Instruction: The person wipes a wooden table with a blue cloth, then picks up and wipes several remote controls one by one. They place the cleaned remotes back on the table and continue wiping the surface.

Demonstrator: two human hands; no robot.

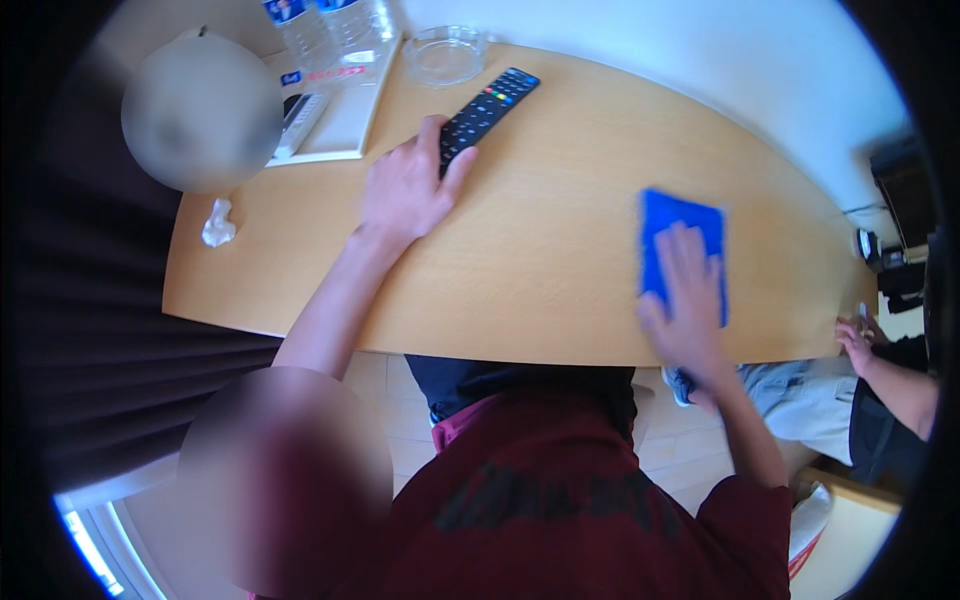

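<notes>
My left hand (412,180) grips the lower end of a black remote control (487,112), thumb and index finger along its two sides. The remote points away to the upper right on the light wooden table (525,285). Over a folded blue cloth (679,206), my right hand (686,300) is spread nearly flat, holding it against the tabletop. Both hand and cloth look slightly blurred. The cloth's middle is hidden under the palm and fingers.
A white tray (365,135) at the back left carries clear plastic bottles (307,41) and a white remote control (304,124). Beside it stands a clear glass ashtray (446,60). Crumpled white tissue (219,223) lies left. Another person's hand (855,337) rests at the right edge.
</notes>
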